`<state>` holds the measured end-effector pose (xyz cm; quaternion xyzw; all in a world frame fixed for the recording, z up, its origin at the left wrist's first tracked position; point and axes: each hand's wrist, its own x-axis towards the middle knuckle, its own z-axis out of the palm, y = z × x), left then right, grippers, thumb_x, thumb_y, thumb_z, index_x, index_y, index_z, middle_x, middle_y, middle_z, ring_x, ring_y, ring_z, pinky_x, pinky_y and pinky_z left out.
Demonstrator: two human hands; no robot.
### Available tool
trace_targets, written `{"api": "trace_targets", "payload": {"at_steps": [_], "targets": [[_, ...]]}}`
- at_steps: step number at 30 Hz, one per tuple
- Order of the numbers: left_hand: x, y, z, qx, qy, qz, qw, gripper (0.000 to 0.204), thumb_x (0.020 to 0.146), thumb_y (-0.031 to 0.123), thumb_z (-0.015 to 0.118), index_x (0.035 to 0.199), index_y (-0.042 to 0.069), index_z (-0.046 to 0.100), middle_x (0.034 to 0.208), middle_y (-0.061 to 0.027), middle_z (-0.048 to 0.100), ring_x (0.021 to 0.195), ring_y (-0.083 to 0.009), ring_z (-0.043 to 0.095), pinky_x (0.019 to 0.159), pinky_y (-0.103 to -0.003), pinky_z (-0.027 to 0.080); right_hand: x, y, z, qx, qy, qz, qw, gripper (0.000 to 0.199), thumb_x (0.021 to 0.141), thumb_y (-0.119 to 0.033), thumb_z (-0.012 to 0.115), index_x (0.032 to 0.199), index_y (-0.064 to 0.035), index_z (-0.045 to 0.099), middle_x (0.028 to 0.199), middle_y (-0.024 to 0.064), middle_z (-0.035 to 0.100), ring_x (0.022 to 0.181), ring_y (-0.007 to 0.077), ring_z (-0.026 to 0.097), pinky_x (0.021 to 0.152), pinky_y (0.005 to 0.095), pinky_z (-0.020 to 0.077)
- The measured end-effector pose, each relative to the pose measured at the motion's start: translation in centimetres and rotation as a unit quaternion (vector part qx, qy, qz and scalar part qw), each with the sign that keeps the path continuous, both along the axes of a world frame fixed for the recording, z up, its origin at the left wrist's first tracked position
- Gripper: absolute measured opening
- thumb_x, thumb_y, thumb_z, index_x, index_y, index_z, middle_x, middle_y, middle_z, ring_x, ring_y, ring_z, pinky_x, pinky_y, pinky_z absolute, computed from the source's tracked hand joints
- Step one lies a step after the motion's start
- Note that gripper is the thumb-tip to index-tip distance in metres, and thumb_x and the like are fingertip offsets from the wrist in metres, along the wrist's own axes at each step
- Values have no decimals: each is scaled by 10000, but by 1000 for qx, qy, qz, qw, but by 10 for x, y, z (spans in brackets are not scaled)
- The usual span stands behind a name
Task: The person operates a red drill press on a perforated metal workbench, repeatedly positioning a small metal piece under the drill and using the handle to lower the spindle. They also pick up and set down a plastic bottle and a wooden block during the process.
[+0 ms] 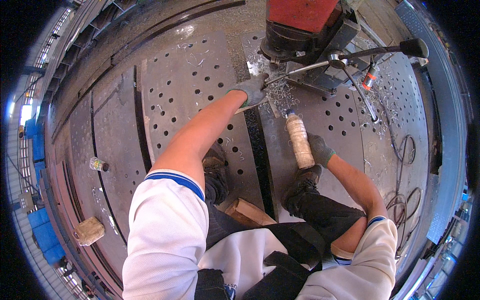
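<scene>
Plate: many holes are already drilled through the steel plate (185, 95); undrilled metal is left under the drill.
Left hand (251, 89): gloved fingers are curled around a thin rod (280, 77) beside the swarf (280, 92).
Drill (305, 35): it is stood just beyond those fingers.
Right hand (320, 150): fingers are wrapped on an upright bottle (299, 140).
Room: open plate lies left; cables (400, 200) crowd the right edge.

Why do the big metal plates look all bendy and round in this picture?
In the head view the fisheye lens curves the straight edges of the drilled steel plates toward a black rim; daylight glints on metal shavings near the left hand.
</scene>
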<state>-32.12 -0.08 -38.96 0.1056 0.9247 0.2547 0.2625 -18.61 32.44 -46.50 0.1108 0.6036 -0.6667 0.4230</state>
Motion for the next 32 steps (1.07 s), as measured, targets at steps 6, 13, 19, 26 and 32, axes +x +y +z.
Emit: {"api": "trace_targets", "payload": {"at_steps": [6,13,19,26,32], "targets": [[-1,4,1,1,3,-4,1000,706,955,265,592,1574,85,303,1474,-268,522,1354,-404,528,1135,-445,423,1,3,4,37,33,28,998,310,1062,-97,494,1360,-28,549,1193,90,678,985,174,686,858,353,614],[-4,-2,-20,5,26,1,1000,717,947,295,601,1563,64,315,1454,-273,537,1339,-406,541,1122,-446,432,2,2,0,42,82,62,994,315,1057,-101,506,1363,-36,551,1198,81,678,1011,168,680,878,348,607],[-7,6,-16,27,32,-14,999,718,942,286,602,1553,34,320,1433,-290,547,1316,-413,558,1113,-444,445,-2,30,-60,54,138,66,987,355,1000,-114,609,1348,-48,574,1191,97,702,1020,186,686,901,364,588],[-7,-3,-26,36,19,-3,999,723,943,271,605,1553,18,310,1433,-296,544,1321,-414,554,1117,-445,442,-2,22,-59,24,128,67,989,413,968,-125,661,1363,-52,568,1228,121,697,1059,195,676,945,360,561],[-5,1,-17,14,10,-6,1000,732,947,284,610,1573,66,298,1466,-293,516,1339,-401,542,1130,-436,430,-4,14,-39,26,100,47,994,453,1017,-208,627,1437,-80,515,1350,149,625,1162,186,627,1019,359,533]]}}
